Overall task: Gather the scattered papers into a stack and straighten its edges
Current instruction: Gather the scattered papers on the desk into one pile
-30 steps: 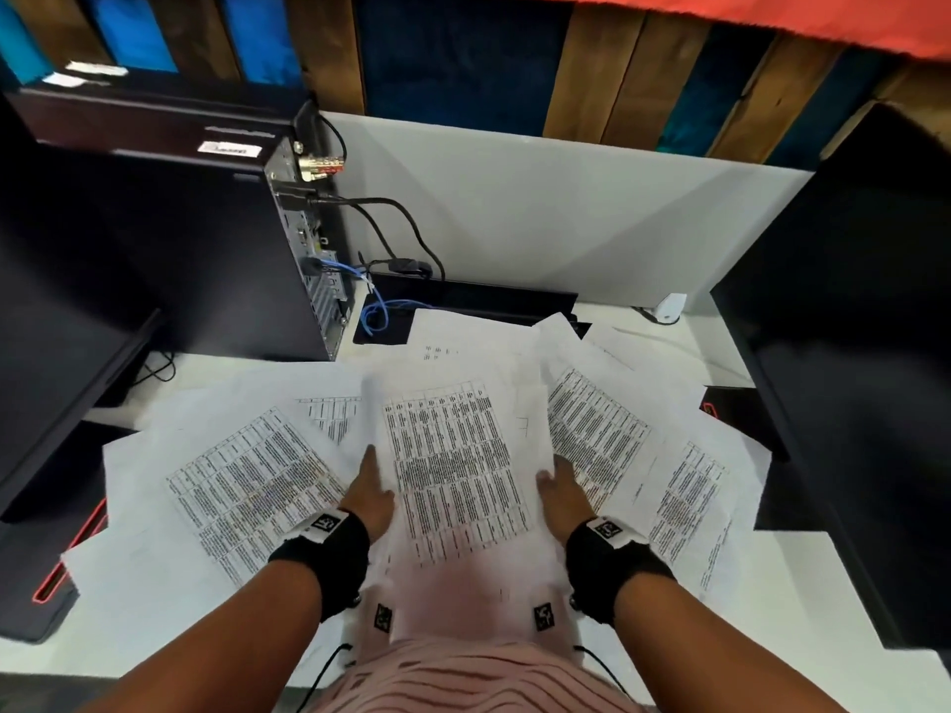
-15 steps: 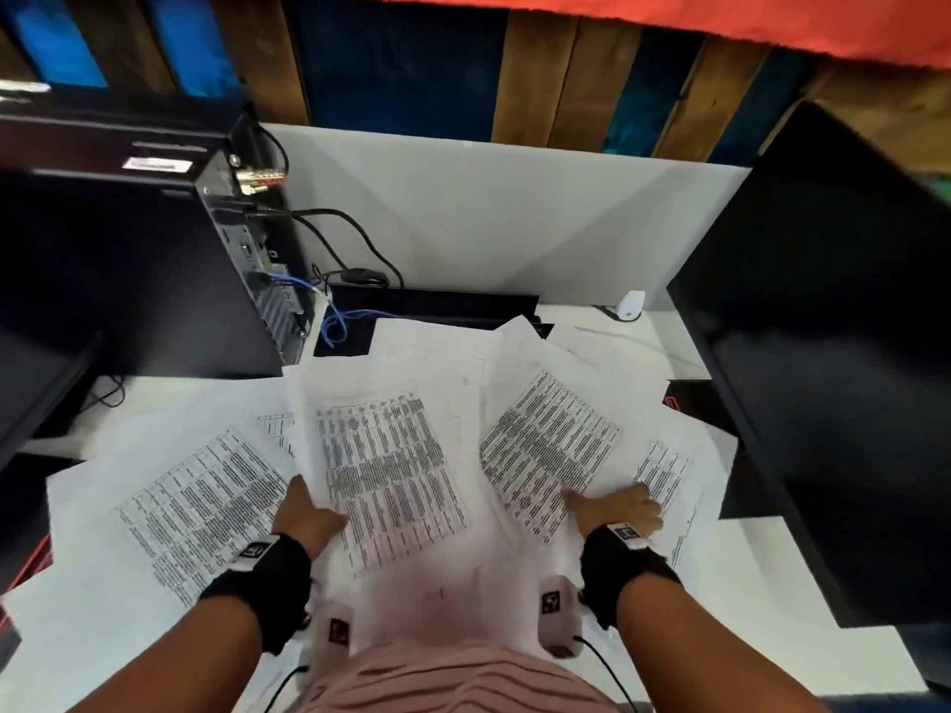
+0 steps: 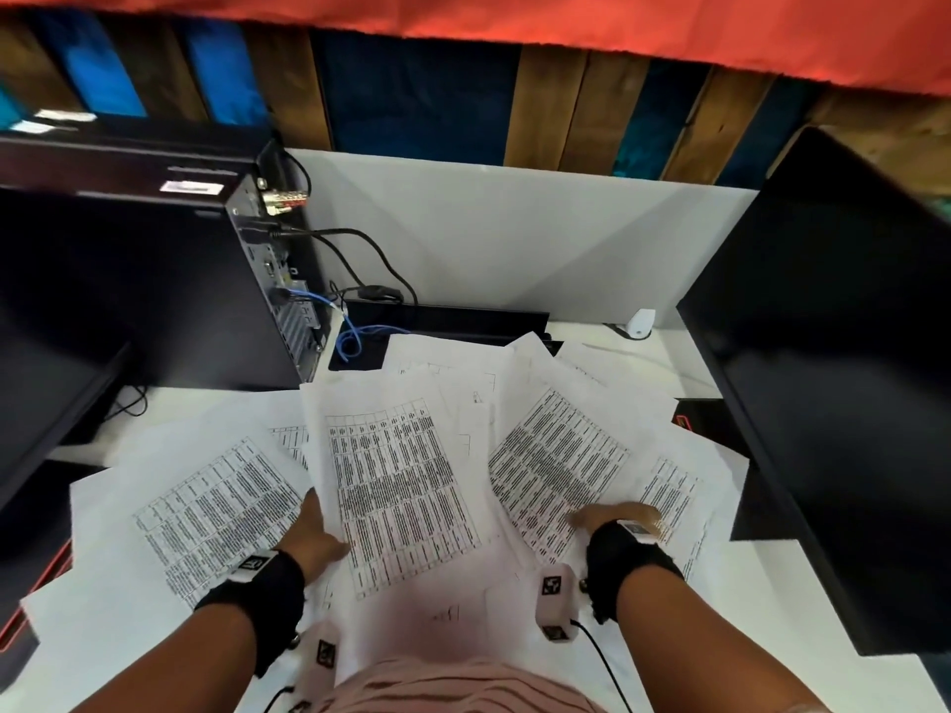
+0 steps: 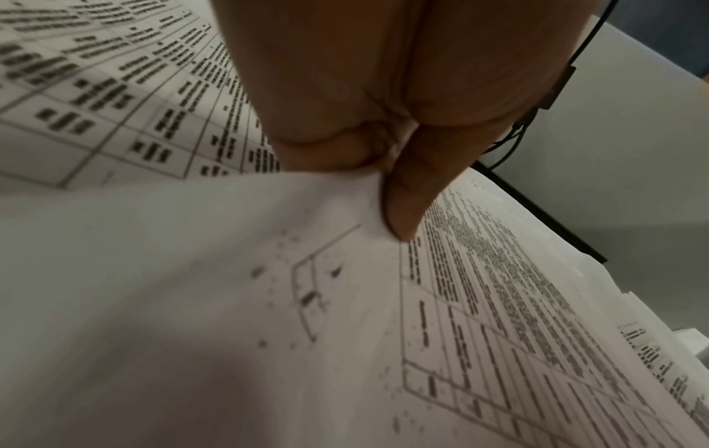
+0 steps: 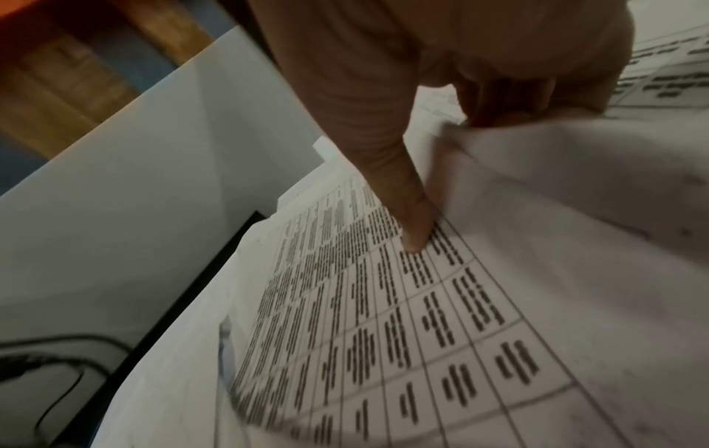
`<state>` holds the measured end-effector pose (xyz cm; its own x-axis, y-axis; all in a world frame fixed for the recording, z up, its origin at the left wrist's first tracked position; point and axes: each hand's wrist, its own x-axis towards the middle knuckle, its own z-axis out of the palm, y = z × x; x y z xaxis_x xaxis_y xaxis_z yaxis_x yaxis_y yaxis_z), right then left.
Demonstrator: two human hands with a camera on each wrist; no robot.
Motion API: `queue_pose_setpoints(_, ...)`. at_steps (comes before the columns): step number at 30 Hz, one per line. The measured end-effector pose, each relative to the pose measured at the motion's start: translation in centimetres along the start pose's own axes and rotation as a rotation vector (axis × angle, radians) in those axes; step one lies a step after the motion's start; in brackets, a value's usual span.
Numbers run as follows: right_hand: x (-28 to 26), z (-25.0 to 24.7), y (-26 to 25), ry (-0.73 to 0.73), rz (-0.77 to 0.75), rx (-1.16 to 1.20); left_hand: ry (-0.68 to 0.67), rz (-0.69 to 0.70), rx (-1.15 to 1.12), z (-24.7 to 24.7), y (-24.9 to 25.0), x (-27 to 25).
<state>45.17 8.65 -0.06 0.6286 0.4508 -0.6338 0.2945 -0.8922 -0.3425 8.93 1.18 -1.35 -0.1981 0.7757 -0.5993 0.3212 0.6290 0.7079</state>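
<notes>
Several white printed papers lie fanned over the white desk (image 3: 803, 681). A middle sheet (image 3: 396, 486) overlaps a left sheet (image 3: 216, 506) and a right sheet (image 3: 556, 455). My left hand (image 3: 316, 532) grips the middle sheet's left edge. In the left wrist view the thumb (image 4: 403, 206) lies on top of the paper (image 4: 230, 303) and the fingers are hidden under it. My right hand (image 3: 612, 517) is at the near edge of the right sheets. Its thumb (image 5: 410, 218) presses on a printed table, and its fingers curl round a lifted paper edge (image 5: 537, 157).
A black computer tower (image 3: 154, 280) with cables (image 3: 360, 331) stands at the back left. A dark monitor (image 3: 849, 378) is on the right and another screen (image 3: 41, 393) on the left. A white partition (image 3: 514, 239) closes the back. A small white object (image 3: 639, 324) sits by it.
My right hand has left the middle sheet's right edge and moved right onto the right-hand sheets. My left hand stays at the middle sheet's left edge.
</notes>
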Motion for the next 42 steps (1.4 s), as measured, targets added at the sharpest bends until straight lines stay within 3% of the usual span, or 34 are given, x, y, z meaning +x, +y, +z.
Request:
queue_pose_setpoints(2,0.1,-0.3,0.3,-0.094,-0.043,0.125,-0.001,0.023,-0.011,-0.1,0.0,-0.2)
queue_pose_setpoints(4,-0.9,-0.9,0.4,-0.038,-0.188,0.113,-0.012,0.053,-0.035,-0.1,-0.2,-0.3)
queue_pose_setpoints(9,-5.5,-5.3,-1.7,0.354,-0.59,0.108,0.033,0.146,-0.027,0.0,-0.8,-0.6)
queue_pose_setpoints(12,-8.9,-8.9,-3.7,0.57,-0.823,0.294,0.038,0.188,0.065,-0.1,-0.5,-0.7)
queue_pose_setpoints(14,-11.3,-11.1,-4.9,0.623,-0.935,0.408,0.016,0.204,0.139,-0.1,-0.2,-0.9)
queue_pose_setpoints(19,-13.1,-11.8,-6.3,0.45,-0.98,0.462,-0.036,0.125,0.228,-0.3,0.2,-0.8)
queue_pose_setpoints(26,-9.3,-1.2,-4.1,-0.029,-0.745,0.073,-0.01,-0.039,0.245,0.2,1.9,-1.2)
queue_pose_setpoints(31,-7.6,4.4,-1.8,-0.182,-0.599,-0.219,-0.031,-0.119,0.359,-0.1,3.1,-1.0)
queue_pose_setpoints(34,-8.2,5.5,-1.2,-0.314,-0.618,-0.125,-0.065,-0.108,0.406,-0.1,3.5,-0.8)
queue_pose_setpoints(36,-8.7,5.6,-1.1,-0.429,-0.625,-0.089,0.001,-0.065,0.331,0.2,3.6,-0.6)
queue_pose_setpoints(39,-8.6,5.9,-1.2,-0.441,-0.687,-0.118,0.166,-0.038,0.082,0.8,3.2,-0.3)
queue_pose_setpoints(42,-8.1,5.8,-1.5,-0.341,-0.746,-0.021,0.198,-0.071,-0.076,1.2,3.1,-0.5)
